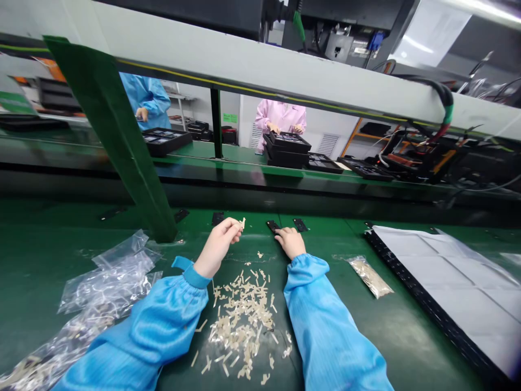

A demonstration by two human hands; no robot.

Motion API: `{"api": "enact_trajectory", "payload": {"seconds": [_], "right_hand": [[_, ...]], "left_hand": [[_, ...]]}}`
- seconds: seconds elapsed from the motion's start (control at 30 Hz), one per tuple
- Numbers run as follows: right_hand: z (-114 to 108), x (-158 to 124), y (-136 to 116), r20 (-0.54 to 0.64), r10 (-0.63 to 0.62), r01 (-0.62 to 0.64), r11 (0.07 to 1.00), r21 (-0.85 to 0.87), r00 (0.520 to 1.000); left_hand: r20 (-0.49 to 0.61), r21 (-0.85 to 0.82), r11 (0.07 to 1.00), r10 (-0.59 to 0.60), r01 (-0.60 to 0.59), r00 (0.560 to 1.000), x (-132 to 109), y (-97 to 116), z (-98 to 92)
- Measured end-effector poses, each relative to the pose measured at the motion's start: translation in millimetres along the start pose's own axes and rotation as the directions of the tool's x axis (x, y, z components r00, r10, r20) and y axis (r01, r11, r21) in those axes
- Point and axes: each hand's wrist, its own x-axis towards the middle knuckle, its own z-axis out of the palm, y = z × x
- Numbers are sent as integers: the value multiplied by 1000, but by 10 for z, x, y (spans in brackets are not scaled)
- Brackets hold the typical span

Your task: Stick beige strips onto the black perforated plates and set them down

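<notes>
My left hand [220, 243] is raised a little over the green bench, thumb and fingertips pinched on a small beige strip [243, 223]. To its right, my right hand [290, 242] rests low with its fingertips closed on the edge of a small flat black part [272, 226]. Similar black parts lie nearby, one black piece [300, 224] just right of those fingers and another black piece [218, 218] behind my left hand. A loose heap of beige strips [244, 309] spreads over the bench between my forearms.
Clear plastic bags [109, 277] pile up at left, beside a slanted green post [118, 141]. On the right are a sealed bag of beige pieces [370, 277] and a black tray [427, 309] with a whitish sheet. Two people work beyond the bench near stacked black trays [287, 149].
</notes>
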Motion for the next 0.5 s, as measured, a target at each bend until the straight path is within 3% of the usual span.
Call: {"api": "enact_trajectory", "payload": {"seconds": [0.2,0.3,0.37,0.5], "right_hand": [[-438,-41,-482,-153,-162,185,970,156,975],[-698,-168,-805,-243,-271,324,922,213,931],[-800,-251,-957,-356,-325,417,882,220,876],[-862,-333,-1065,-440,-348,450,880,150,828]], "left_hand": [[69,62,998,14,-18,998,-42,-20,60],[82,90,994,50,-57,995,-99,43,91],[94,111,990,76,-86,993,-146,97,110],[105,169,976,118,-135,987,-231,189,132]]}}
